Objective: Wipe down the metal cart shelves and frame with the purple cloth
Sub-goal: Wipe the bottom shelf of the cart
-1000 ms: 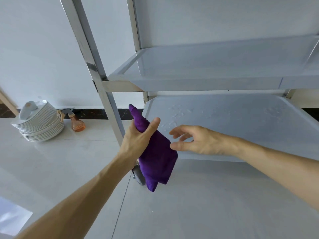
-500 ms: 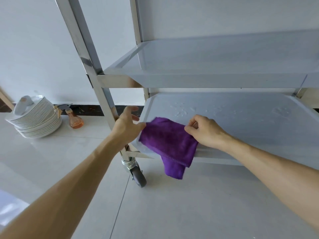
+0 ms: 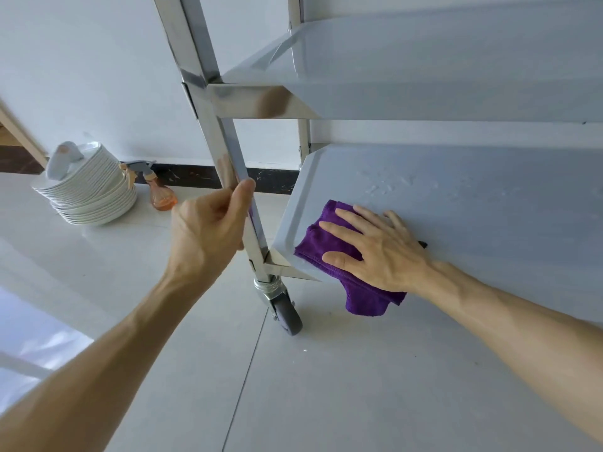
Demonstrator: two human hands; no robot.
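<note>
A tall stainless-steel cart [image 3: 208,102] with grey tray shelves stands on a pale tiled floor [image 3: 326,386], its wipe-down barely begun. On the lower grey shelf [image 3: 473,197], beads of liquid show near the back left, which suggests the surface is sprayed and not yet wiped dry; the upper grey shelf [image 3: 424,60] and the upright steel post [image 3: 228,148] show no sign either way of cleaning, so most of the shelves and frame likely remain to be done.

The left hand [image 3: 208,233] grips the post low down, thumb and fingers curled round it, apparently steadying the cart. The right hand [image 3: 375,249] lies flat with fingers spread straight, pressing the folded purple microfibre cloth [image 3: 329,252] onto the shelf's front left corner; a flap of cloth hangs over the front lip.

Half a second ago both hands held the cloth just above this corner. The left hand has since let go and taken the post, and the right hand has laid the cloth down under a flat palm.

Behind, against the wall: a stack of white plates [image 3: 94,197], a small orange spray bottle [image 3: 160,190], and the cart's grey caster wheel [image 3: 287,313].
</note>
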